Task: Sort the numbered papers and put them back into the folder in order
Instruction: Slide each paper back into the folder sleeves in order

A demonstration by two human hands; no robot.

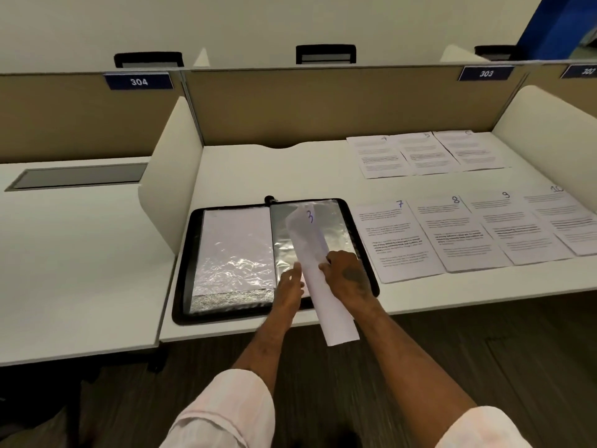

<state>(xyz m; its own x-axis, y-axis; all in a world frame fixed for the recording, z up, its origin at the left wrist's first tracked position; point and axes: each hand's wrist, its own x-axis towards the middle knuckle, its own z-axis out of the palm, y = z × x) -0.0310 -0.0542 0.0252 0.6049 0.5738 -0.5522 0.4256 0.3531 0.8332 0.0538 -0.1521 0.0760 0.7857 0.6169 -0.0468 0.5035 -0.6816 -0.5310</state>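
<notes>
Pale rolled-up sleeves [223, 412], both hands at the folder: page 3 is going in.
The right hand [347, 273] grips the curled white sheet marked 3 [310, 247] over the right clear pocket of the open black zip folder [182, 263]. The left hand [290, 282] rests flat-fingered beside it. One white page already fills the left pocket. Sheets 4–6 [426, 153] and sheets 7–10 [465, 231] still lie in rows to the right, so most of the filing remains.
</notes>
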